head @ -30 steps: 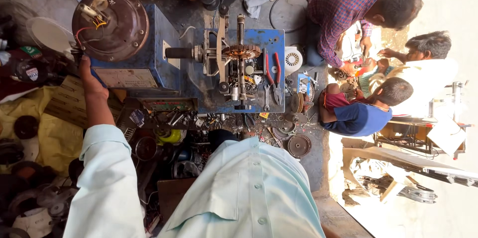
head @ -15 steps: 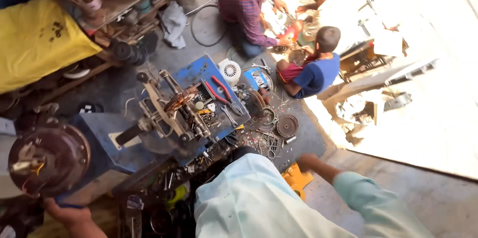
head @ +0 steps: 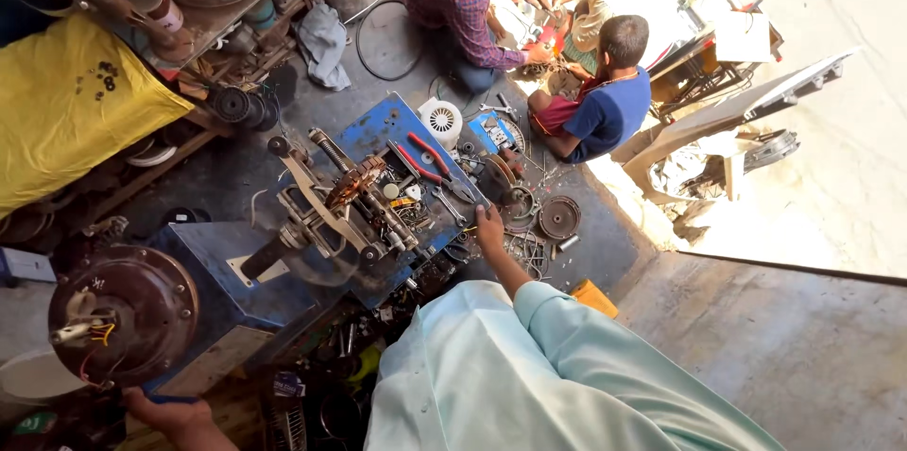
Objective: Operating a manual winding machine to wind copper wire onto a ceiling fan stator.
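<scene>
Fingers of the right hand lay flat, together, on the blue table's edge near red pliers. Left hand fingers curled under the brown motor; their grip was hidden.

Hands of the wearer: two are seen, left hand and right hand
Other people: three are counted, seated on the floor
Red-handled pliers: one
White fan guard: one
Brown motor housing: one
Yellow cloth: one
</scene>
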